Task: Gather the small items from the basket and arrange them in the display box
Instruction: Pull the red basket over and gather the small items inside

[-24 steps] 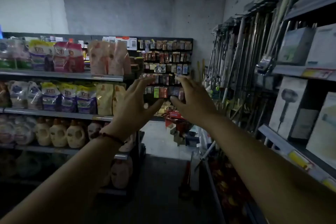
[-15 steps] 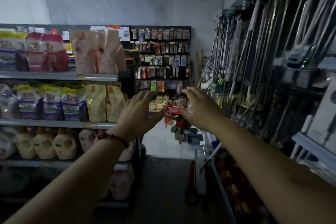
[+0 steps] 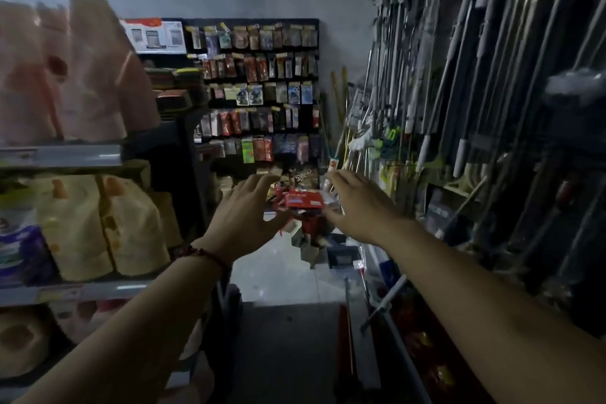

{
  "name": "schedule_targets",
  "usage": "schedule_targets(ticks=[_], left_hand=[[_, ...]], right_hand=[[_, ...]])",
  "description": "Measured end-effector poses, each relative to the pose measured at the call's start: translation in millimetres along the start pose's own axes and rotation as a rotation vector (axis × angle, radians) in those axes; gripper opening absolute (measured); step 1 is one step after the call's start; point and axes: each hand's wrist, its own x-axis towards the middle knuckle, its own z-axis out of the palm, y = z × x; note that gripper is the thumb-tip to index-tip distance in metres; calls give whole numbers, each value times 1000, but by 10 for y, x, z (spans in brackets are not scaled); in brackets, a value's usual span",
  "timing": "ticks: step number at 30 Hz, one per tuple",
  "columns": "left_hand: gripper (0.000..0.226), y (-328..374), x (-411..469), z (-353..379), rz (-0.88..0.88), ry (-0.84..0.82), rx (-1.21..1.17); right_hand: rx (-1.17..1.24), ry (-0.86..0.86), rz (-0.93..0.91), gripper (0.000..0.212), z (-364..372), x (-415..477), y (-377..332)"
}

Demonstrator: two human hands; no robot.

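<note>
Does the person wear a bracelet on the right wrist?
No, the right wrist is bare; the red bracelet circles the left wrist.

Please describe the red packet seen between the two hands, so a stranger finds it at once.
At the far end of the aisle hangs a black pegboard full of small packs. Just below it, between the left hand and the right hand, the red packet tops a cluttered pile. It is flat, rectangular and brighter red than anything around it.

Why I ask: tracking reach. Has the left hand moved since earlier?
Yes. The left hand dropped against the pegboard, from middle rows to its bottom edge.
</note>
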Motion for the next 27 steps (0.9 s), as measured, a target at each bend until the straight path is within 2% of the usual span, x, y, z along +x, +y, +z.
schedule_targets(ticks=[5,13,20,23,27], left_hand=[[70,-511,1329,559,-82,-79,-38],[68,-1428,3191,1487,-139,-32,-46],[71,-2612,4718,2773,-215,-69,-70],[69,-3087,5527,3097,-213,-118,-88],[67,-3772,6614,3409,-197,-53,-57]], right_hand=[[59,-39,4,70,492,1356,666],[70,-63,-13,67,1121,3582,1421],[48,-84,-55,67,2218,5529,1883],[20,-150,-66,69,2490,6477,2089],[9,-122,-99,69,2798,7741,2356]])
